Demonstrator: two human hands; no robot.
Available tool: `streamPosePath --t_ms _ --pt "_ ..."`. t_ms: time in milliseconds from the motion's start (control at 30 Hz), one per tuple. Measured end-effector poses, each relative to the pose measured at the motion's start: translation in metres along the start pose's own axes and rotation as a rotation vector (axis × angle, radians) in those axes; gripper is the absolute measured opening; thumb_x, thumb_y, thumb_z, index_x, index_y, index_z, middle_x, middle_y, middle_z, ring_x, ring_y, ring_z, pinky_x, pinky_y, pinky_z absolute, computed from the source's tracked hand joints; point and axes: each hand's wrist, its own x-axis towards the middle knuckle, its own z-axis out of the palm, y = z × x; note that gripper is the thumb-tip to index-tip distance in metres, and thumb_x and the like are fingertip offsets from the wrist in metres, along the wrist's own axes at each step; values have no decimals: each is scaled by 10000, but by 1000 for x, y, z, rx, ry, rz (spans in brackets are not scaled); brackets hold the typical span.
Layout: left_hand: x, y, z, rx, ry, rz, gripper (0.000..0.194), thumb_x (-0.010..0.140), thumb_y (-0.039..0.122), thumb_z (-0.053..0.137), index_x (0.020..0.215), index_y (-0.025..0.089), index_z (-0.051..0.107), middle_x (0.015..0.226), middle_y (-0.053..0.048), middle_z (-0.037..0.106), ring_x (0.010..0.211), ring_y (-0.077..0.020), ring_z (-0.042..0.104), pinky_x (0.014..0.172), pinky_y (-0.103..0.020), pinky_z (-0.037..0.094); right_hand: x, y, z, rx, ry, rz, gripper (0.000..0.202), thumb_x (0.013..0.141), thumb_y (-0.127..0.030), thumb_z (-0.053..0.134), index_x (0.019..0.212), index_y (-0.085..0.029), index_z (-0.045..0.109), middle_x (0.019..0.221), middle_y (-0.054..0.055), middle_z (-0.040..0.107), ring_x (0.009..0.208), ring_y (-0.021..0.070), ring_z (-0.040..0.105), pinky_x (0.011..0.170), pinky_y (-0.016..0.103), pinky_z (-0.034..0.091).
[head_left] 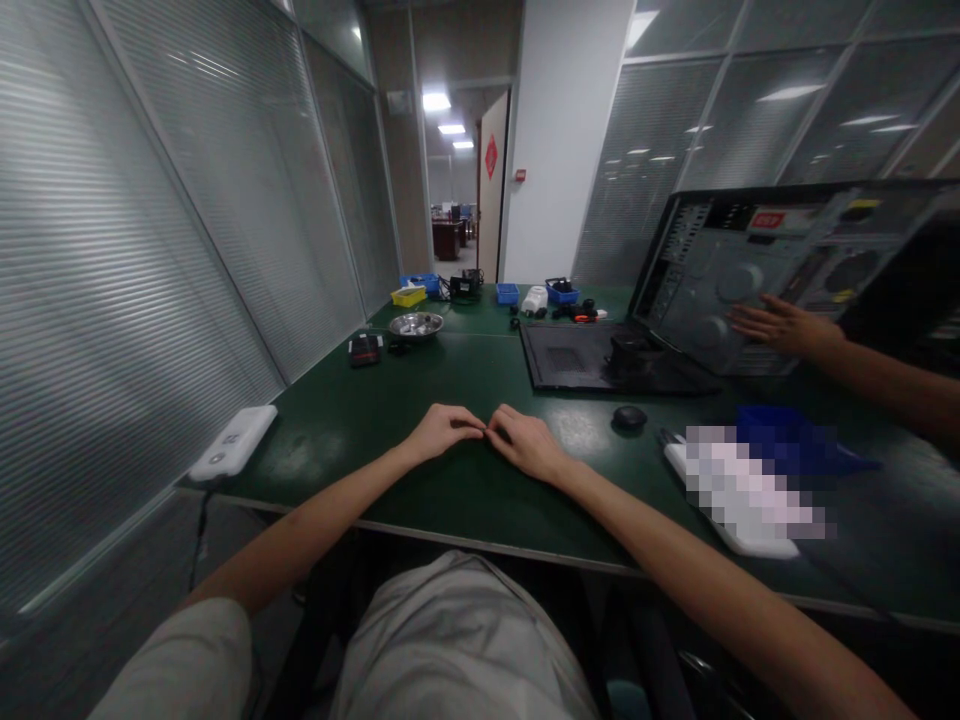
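Observation:
My left hand and my right hand meet near the front of the green table, with wrists low over its top. Thumb and fingers of each are pinched together, and their tips almost touch. Whatever lies between the fingertips, if anything, is too small to make out. A round black object like a computer mouse lies to the right of my right hand. Behind it is a flat black panel with a dark blocky part on top.
Another person's hand rests against an opened computer case at right. A metal bowl, yellow tray and blue bin stand at the back. White devices lie at the left edge and right front.

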Motion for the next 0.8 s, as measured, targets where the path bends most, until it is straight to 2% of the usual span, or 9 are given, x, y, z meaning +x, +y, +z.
streamPosePath --t_ms 133,233,367,500,600,700,800 --pt "3 -5 -6 23 36 -11 238 877 385 734 1006 195 797 1007 -69 741 871 -185 660 812 -304 493 0 0 -1 -23 -11 -2 99 1029 -311 542 1045 -223 584 1039 22 600 799 137 572 655 255 337" --pt "9 -15 -12 120 72 -39 235 879 389 728 1009 206 796 1017 -70 722 884 -189 639 816 -314 484 0 -1 -2 -28 -9 3 107 1030 -321 542 1036 -222 581 1032 20 603 796 137 572 658 255 338" --pt "15 -24 -17 250 3 -29 173 875 338 732 991 231 801 1035 -65 705 984 -211 621 903 -347 468 -1 -2 -4 -39 -8 14 119 1033 -330 538 1030 -221 585 1030 22 605 784 135 569 654 255 336" --pt "9 -14 -17 309 -12 6 212 910 311 687 1092 247 775 1135 -71 688 1067 -222 597 970 -377 449 -1 0 -2 -42 6 11 123 1035 -332 533 1026 -221 586 1026 21 605 779 133 565 656 255 337" --pt "2 -1 -12 318 -38 107 234 948 320 640 1148 254 743 1190 -65 678 1139 -222 572 1026 -394 420 -2 1 0 -43 22 6 129 1035 -335 533 1025 -219 589 1032 20 607 796 136 571 661 256 341" --pt "-1 7 -8 341 -73 176 212 936 374 672 1090 247 743 1171 -53 690 1150 -224 568 1043 -404 403 -2 2 -1 -37 28 5 137 1036 -342 532 1031 -223 599 1033 19 608 808 139 576 665 255 344" --pt "0 5 -11 378 -65 179 185 935 379 674 1040 242 742 1146 -49 701 1138 -224 577 1040 -407 405 -2 1 -1 -29 30 13 136 1035 -340 531 1026 -225 603 1026 20 607 807 138 576 666 253 346"
